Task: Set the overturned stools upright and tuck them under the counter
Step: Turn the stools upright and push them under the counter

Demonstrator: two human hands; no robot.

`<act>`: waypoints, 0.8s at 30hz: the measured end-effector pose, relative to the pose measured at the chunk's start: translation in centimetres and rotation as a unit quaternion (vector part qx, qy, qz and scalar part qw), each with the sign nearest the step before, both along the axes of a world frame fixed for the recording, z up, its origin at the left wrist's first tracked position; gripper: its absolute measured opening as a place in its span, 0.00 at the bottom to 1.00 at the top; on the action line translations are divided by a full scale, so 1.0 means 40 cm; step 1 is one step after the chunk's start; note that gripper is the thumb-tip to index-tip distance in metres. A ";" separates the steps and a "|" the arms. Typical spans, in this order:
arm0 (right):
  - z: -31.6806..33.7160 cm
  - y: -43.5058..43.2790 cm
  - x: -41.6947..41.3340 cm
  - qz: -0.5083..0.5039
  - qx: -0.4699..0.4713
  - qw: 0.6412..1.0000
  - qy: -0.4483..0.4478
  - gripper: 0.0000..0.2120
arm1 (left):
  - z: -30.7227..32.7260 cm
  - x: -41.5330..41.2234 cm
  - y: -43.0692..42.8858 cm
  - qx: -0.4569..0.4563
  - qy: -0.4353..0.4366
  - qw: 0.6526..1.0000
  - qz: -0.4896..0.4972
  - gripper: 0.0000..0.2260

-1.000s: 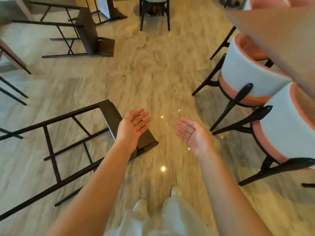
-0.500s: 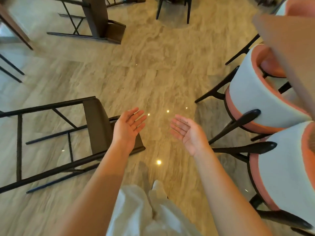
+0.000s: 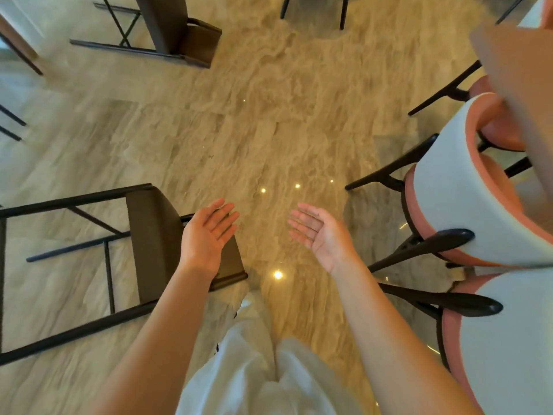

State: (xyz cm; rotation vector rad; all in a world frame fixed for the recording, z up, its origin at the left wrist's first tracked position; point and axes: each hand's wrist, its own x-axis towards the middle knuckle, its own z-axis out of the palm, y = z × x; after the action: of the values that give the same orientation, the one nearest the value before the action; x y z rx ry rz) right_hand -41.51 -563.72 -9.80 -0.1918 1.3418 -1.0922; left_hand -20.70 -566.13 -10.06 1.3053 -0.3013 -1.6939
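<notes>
A dark-framed stool (image 3: 149, 235) lies on its side on the marble floor at the left, its brown seat facing right and its legs stretching off the left edge. My left hand (image 3: 208, 235) hovers open, palm up, just above that seat's right edge, holding nothing. My right hand (image 3: 321, 235) is open too, palm turned inward, over bare floor to the right of the stool. A second overturned stool (image 3: 176, 34) lies on its side at the top left. A brown counter edge (image 3: 18, 46) shows at the far left top.
Two white-and-salmon upholstered chairs (image 3: 454, 193) (image 3: 508, 339) with black legs stand close on the right under a tan tabletop (image 3: 520, 85). Black chair legs (image 3: 314, 10) show at the top centre. My white trousers (image 3: 254, 369) fill the bottom middle. Marble floor (image 3: 269, 115) stretches ahead.
The view has shifted forward and left, so the near stool sits lower and closer. Both hands stay open, palms up, in about the same pose.
</notes>
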 end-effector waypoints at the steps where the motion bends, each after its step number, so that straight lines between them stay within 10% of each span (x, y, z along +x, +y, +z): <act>1: -0.010 -0.025 -0.005 0.003 0.005 1.000 -0.001 0.11 | -0.007 -0.004 -0.023 0.005 -0.004 1.000 0.002 0.14; 24: -0.473 -0.482 -0.100 0.256 0.073 0.963 0.033 0.11 | -0.421 -0.142 -0.229 0.067 -0.067 0.981 0.167 0.12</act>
State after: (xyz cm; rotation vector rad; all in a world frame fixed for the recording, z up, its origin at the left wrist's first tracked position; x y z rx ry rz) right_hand -45.51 -583.00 -28.72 -0.4416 1.3260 -0.5531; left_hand -26.37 -575.27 -26.90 1.4813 -0.0414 -1.3635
